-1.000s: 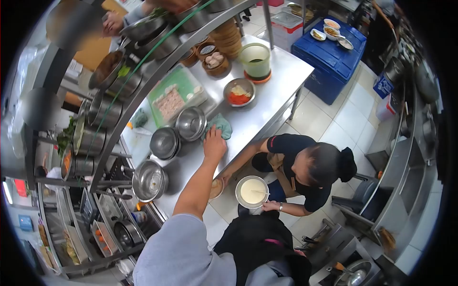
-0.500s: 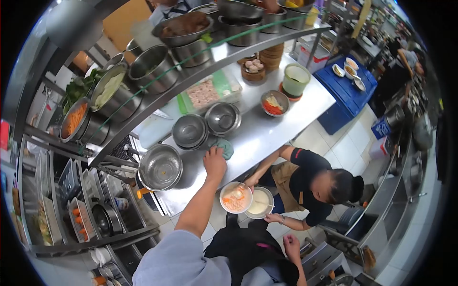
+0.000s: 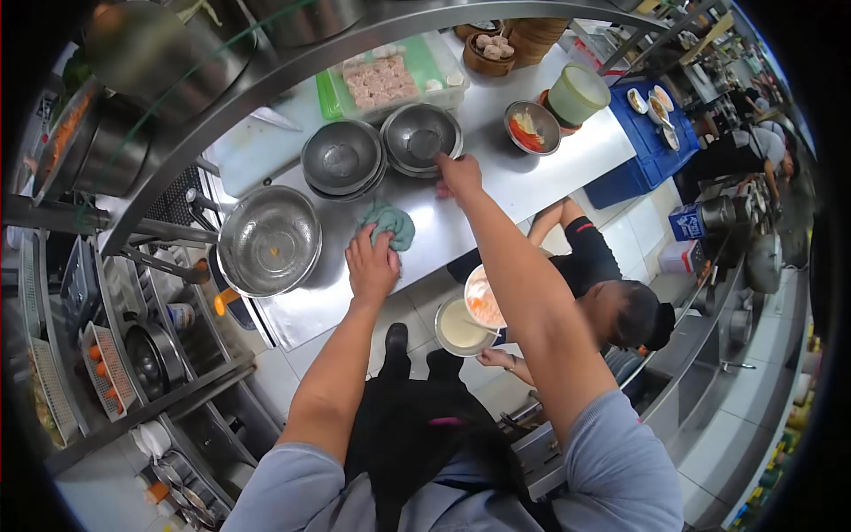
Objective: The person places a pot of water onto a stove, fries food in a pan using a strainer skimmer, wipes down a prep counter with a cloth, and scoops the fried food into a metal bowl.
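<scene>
On the steel counter (image 3: 434, 232), my left hand (image 3: 372, 266) has its fingers curled at the near edge of a crumpled green cloth (image 3: 390, 223). My right hand (image 3: 459, 177) pinches the near rim of a steel bowl (image 3: 424, 137), which sits nested on at least one other bowl. Left of it stands a second stack of steel bowls (image 3: 341, 155). A wider steel bowl (image 3: 269, 235) with a small yellow bit inside stands at the counter's left end.
A co-worker (image 3: 612, 301) beside the counter holds a bowl of orange-and-white food (image 3: 483, 297) and a bowl of pale liquid (image 3: 463, 330). Behind the bowls are a tray of pinkish pieces (image 3: 381, 82), a vegetable bowl (image 3: 532, 129) and a green tub (image 3: 579, 93). A shelf rail (image 3: 292, 66) crosses overhead.
My right hand has come up from low beside my body to the steel bowl's rim. My left hand stays at the cloth. The view has shifted closer to the counter.
</scene>
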### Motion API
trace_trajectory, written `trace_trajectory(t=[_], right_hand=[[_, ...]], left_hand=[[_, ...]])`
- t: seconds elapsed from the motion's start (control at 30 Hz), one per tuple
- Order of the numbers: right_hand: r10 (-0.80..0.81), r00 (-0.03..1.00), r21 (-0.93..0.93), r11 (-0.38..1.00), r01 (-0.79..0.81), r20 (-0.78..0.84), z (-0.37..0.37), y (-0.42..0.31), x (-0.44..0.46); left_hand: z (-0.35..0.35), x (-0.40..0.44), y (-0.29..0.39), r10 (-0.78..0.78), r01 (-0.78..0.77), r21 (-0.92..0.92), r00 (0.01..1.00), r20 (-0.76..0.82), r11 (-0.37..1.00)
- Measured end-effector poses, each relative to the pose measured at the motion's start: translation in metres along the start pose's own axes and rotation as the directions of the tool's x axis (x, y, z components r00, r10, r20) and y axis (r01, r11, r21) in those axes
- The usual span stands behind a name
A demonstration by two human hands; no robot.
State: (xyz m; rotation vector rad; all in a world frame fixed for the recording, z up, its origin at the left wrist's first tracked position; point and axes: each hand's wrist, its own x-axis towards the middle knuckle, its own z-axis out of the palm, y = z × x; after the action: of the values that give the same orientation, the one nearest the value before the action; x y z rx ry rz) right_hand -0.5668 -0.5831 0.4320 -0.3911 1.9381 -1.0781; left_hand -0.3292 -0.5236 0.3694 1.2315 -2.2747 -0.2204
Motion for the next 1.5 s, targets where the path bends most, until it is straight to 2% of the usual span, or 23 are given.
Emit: trace_trajectory(t=[0.07, 0.1, 0.17, 0.23, 0.33, 0.4, 0.43, 0.53, 0.6, 0.73, 0.8, 1.0, 1.03, 1.07, 1.17, 1.23, 1.27, 1.33, 1.4, 1.5], right_hand=[[0.007, 0.999, 0.116, 0.993, -0.003, -0.033, 0.003, 0.01, 0.016], [0.003, 1.0, 0.106, 0.994, 0.0, -0.03, 0.002, 0.017, 0.02], [-0.008, 0.976, 0.227, 0.972, 0.058, -0.217, -0.004, 0.023, 0.026], [-0.02, 0.991, 0.167, 0.985, 0.042, -0.133, -0.025, 0.019, 0.022], [-0.067, 0.995, 0.163, 0.984, 0.077, -0.068, -0.044, -0.002, 0.006], [-0.142, 0.988, 0.111, 0.984, 0.136, 0.051, -0.054, -0.023, -0.007], [-0.149, 0.988, 0.114, 0.983, 0.143, 0.047, -0.053, -0.034, -0.015], [-0.244, 0.964, 0.044, 0.97, 0.24, 0.103, -0.026, -0.061, -0.033], [-0.27, 0.955, 0.069, 0.962, 0.263, 0.124, 0.005, -0.067, -0.038], [-0.235, 0.95, 0.044, 0.972, 0.231, 0.204, 0.064, -0.056, -0.034], [-0.2, 0.962, 0.172, 0.971, 0.168, 0.184, 0.088, -0.045, -0.038], [-0.208, 0.973, 0.267, 0.948, 0.175, 0.1, 0.102, -0.033, -0.069], [-0.234, 0.953, 0.274, 0.945, 0.177, 0.193, 0.1, -0.03, -0.069], [-0.261, 0.923, 0.28, 0.943, 0.18, 0.283, 0.095, -0.027, -0.07], [-0.281, 0.91, 0.288, 0.938, 0.193, 0.304, 0.067, -0.026, -0.099], [-0.302, 0.932, 0.369, 0.904, 0.214, 0.2, 0.054, -0.001, -0.113], [-0.321, 0.916, 0.453, 0.872, 0.187, 0.239, 0.036, 0.011, -0.127], [-0.351, 0.894, 0.569, 0.81, 0.141, 0.279, -0.015, 0.033, -0.165], [-0.358, 0.9, 0.594, 0.79, 0.15, 0.249, -0.064, 0.071, -0.2], [-0.284, 0.94, 0.491, 0.856, 0.161, 0.187, -0.132, 0.141, -0.248]], left_hand=[[-0.001, 0.0, 0.0, -0.007, 0.007, -0.001, 1.0, 0.018, 1.0], [-0.002, -0.001, 0.0, -0.016, 0.016, -0.004, 1.0, 0.013, 1.0], [-0.006, 0.002, -0.001, -0.016, 0.017, -0.035, 0.999, 0.031, 0.999], [-0.005, 0.001, -0.005, -0.027, 0.027, -0.013, 1.0, 0.014, 1.0], [-0.007, 0.002, -0.003, -0.047, 0.048, -0.043, 0.998, 0.044, 0.998], [-0.008, 0.002, -0.003, -0.038, 0.039, -0.028, 0.999, 0.035, 0.999], [-0.008, 0.002, -0.002, -0.031, 0.031, -0.014, 0.999, 0.035, 0.999], [-0.009, 0.003, -0.001, -0.036, 0.037, -0.008, 0.998, 0.059, 0.999], [-0.008, 0.003, 0.0, -0.034, 0.034, 0.002, 0.997, 0.063, 0.999], [-0.009, 0.003, 0.003, -0.036, 0.037, -0.004, 0.998, 0.058, 0.999], [-0.004, 0.003, 0.004, -0.017, 0.017, 0.003, 0.999, 0.048, 1.0], [-0.002, 0.0, 0.006, 0.006, -0.007, 0.046, 1.0, 0.023, 0.999], [0.0, 0.0, 0.005, 0.006, -0.007, 0.067, 1.0, 0.019, 0.998], [0.002, -0.001, 0.005, 0.024, -0.025, 0.064, 1.0, 0.016, 0.998], [0.009, 0.003, 0.006, 0.033, -0.036, 0.06, 0.999, 0.039, 0.998], [0.011, 0.015, 0.012, -0.039, 0.06, -0.112, 0.982, 0.183, 0.992], [0.012, 0.025, 0.02, -0.023, 0.045, -0.113, 0.983, 0.184, 0.993], [0.013, 0.059, 0.047, 0.063, -0.047, -0.37, 0.997, 0.032, 0.928], [0.029, 0.108, 0.071, 0.115, -0.149, -0.342, 0.986, -0.118, 0.928], [0.053, 0.188, 0.103, 0.217, -0.241, -0.295, 0.97, -0.111, 0.925]])
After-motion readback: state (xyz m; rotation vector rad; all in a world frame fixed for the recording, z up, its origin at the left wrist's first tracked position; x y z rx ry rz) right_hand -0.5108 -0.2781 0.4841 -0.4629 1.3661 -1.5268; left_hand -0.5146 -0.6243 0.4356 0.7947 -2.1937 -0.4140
